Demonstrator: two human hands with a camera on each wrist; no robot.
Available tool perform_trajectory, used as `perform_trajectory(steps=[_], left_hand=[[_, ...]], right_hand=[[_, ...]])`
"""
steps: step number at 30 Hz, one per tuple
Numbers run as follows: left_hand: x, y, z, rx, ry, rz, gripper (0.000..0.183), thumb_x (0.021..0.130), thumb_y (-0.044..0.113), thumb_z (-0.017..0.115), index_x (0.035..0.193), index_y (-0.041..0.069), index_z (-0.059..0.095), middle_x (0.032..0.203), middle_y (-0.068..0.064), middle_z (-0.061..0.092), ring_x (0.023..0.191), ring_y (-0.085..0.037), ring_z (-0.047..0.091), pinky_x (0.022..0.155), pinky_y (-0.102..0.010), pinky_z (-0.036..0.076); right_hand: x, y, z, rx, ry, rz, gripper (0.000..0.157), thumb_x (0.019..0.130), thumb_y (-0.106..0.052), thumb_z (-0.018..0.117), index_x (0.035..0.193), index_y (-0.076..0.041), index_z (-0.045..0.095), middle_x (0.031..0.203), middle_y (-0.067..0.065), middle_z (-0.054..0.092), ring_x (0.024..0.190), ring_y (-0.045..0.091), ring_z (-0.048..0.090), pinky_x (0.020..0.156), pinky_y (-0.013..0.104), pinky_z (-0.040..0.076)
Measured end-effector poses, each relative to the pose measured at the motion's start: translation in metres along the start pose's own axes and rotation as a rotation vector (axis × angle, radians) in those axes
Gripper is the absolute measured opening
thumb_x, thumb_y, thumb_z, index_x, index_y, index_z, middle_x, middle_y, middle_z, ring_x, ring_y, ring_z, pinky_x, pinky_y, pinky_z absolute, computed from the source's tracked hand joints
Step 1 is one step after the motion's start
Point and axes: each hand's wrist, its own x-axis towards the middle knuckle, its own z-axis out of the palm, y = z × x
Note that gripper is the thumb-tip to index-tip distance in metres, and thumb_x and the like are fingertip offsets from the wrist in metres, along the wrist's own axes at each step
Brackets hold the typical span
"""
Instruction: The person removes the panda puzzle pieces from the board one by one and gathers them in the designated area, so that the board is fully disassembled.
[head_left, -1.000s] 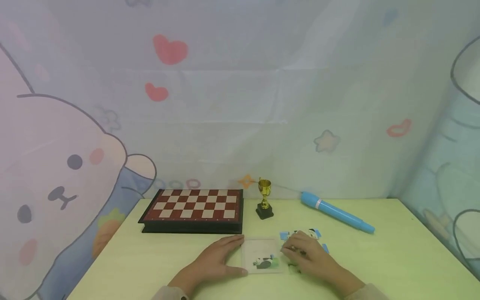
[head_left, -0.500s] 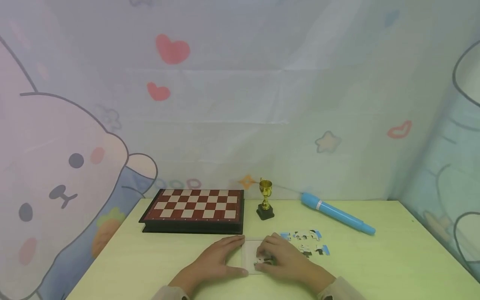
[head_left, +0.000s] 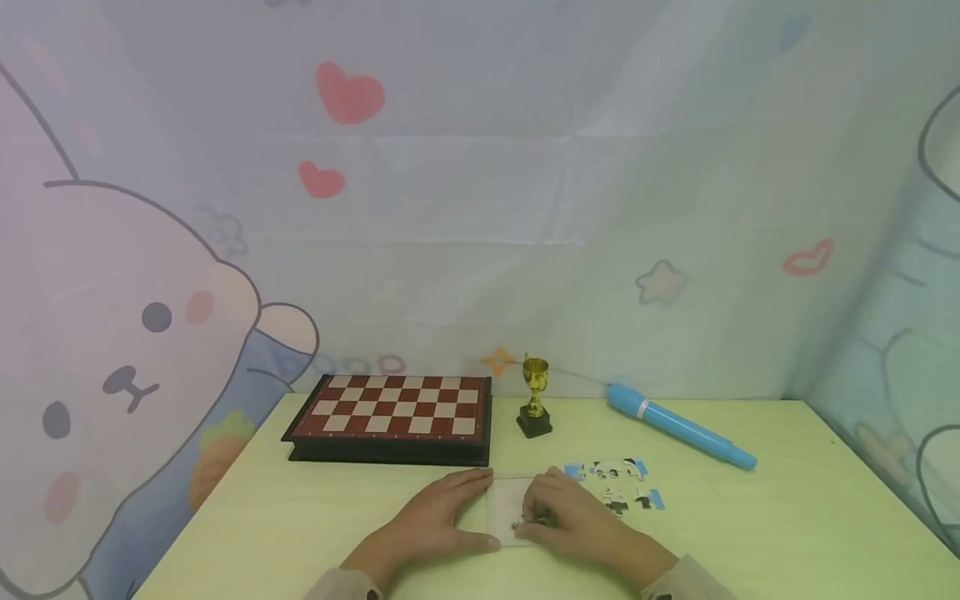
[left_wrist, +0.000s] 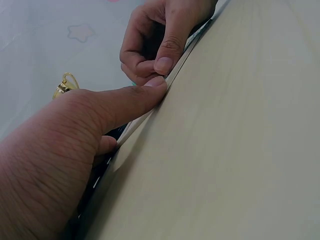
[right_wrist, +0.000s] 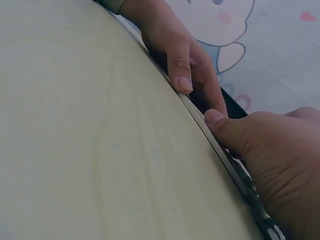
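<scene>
A shallow white puzzle tray (head_left: 506,504) lies flat on the table in the head view. My left hand (head_left: 431,521) holds its left side, fingers at the far corner and thumb at the near corner. My right hand (head_left: 573,517) is over the tray's right half, fingers curled down with the thumb, pinching a jigsaw piece mostly hidden beneath them. A bit of printed green and black shows under these fingers. In the left wrist view the left thumb (left_wrist: 135,102) presses the tray's near edge. Several loose panda jigsaw pieces (head_left: 617,497) lie right of the tray.
Behind the left hand stands a folding chessboard box (head_left: 397,412). A small gold trophy cup (head_left: 535,396) is behind the tray, and a big blue pen-shaped item (head_left: 682,427) lies at the back right. A printed cloth (head_left: 465,292) hangs behind the table (head_left: 750,525).
My right hand has moved left from the loose pieces to over the tray, and its fingers have shifted slightly there. The left hand has stayed on the tray's left side.
</scene>
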Motion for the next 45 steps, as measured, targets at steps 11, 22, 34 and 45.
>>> perform_trajectory(steps=[11, 22, 34, 45], left_hand=[[0.0006, 0.0026, -0.0016, -0.004, 0.0, -0.005, 0.089, 0.082, 0.074, 0.064, 0.154, 0.027, 0.043, 0.159, 0.009, 0.038, 0.144, -0.025, 0.038, 0.115, -0.056, 0.034], [-0.0016, 0.0008, 0.0019, -0.007, 0.001, -0.005, 0.089, 0.081, 0.075, 0.063, 0.154, 0.028, 0.042, 0.159, 0.009, 0.037, 0.144, -0.025, 0.038, 0.115, -0.056, 0.033], [-0.0014, 0.0026, -0.002, -0.009, -0.001, -0.007, 0.089, 0.082, 0.073, 0.065, 0.155, 0.027, 0.042, 0.159, 0.01, 0.037, 0.145, -0.024, 0.037, 0.115, -0.055, 0.032], [-0.0007, 0.0001, 0.0007, 0.0, 0.006, -0.006, 0.09, 0.081, 0.076, 0.063, 0.154, 0.028, 0.043, 0.159, 0.011, 0.037, 0.145, -0.024, 0.037, 0.115, -0.056, 0.033]], right_hand=[[-0.0018, -0.0057, -0.0027, -0.051, -0.019, 0.053, 0.02, 0.094, -0.043, 0.069, 0.099, -0.025, 0.064, 0.097, -0.017, 0.058, 0.088, 0.002, 0.043, 0.076, 0.021, 0.048], [-0.0026, -0.0062, -0.0003, -0.034, -0.03, 0.041, 0.015, 0.095, -0.04, 0.07, 0.094, -0.028, 0.061, 0.093, -0.019, 0.056, 0.087, 0.002, 0.042, 0.076, 0.02, 0.046], [-0.0008, -0.0077, -0.0024, -0.048, -0.029, 0.052, 0.017, 0.095, -0.041, 0.069, 0.1, -0.025, 0.064, 0.1, -0.016, 0.059, 0.09, 0.003, 0.043, 0.078, 0.022, 0.047], [-0.0013, -0.0051, 0.0011, -0.032, -0.035, 0.027, 0.011, 0.097, -0.033, 0.069, 0.103, -0.025, 0.064, 0.102, -0.017, 0.059, 0.092, 0.003, 0.044, 0.08, 0.022, 0.048]])
